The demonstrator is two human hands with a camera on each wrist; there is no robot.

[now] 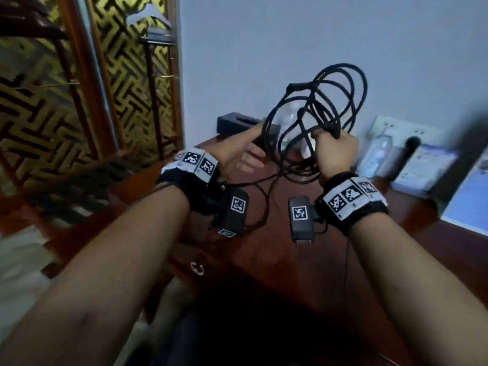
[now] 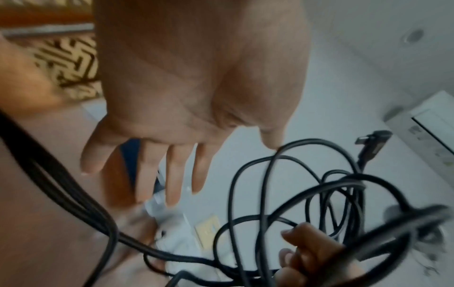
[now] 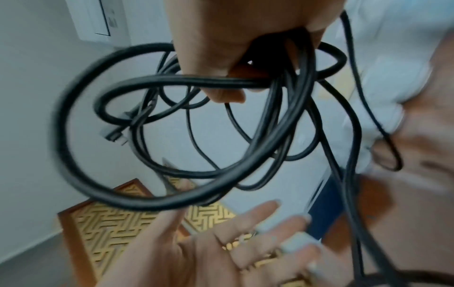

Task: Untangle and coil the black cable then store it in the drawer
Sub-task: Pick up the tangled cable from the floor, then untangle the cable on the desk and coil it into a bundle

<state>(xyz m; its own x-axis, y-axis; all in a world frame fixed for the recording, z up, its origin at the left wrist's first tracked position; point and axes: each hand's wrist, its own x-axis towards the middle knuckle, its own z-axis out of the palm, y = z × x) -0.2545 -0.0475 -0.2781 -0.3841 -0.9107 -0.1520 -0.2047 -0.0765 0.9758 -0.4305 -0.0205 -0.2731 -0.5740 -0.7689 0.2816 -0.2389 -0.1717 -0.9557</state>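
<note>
Cable (image 1: 320, 107), in loose tangled loops, is held above the desk (image 1: 277, 207) by the right hand (image 1: 335, 151), whose fingers (image 3: 221, 85) are clenched round the bunch. Just left of the loops, the left hand (image 1: 245, 154) is shown with fingers (image 2: 172, 174) released, palm toward them; the loops stand upright.

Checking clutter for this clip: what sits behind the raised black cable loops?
Through the black cable loops in the head view: pale wall, a clear bottle and a dark box. The right hand covers what lies below.

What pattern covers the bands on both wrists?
Black-and-white square marker codes on the wrist bands, clearest in the head view.
</note>
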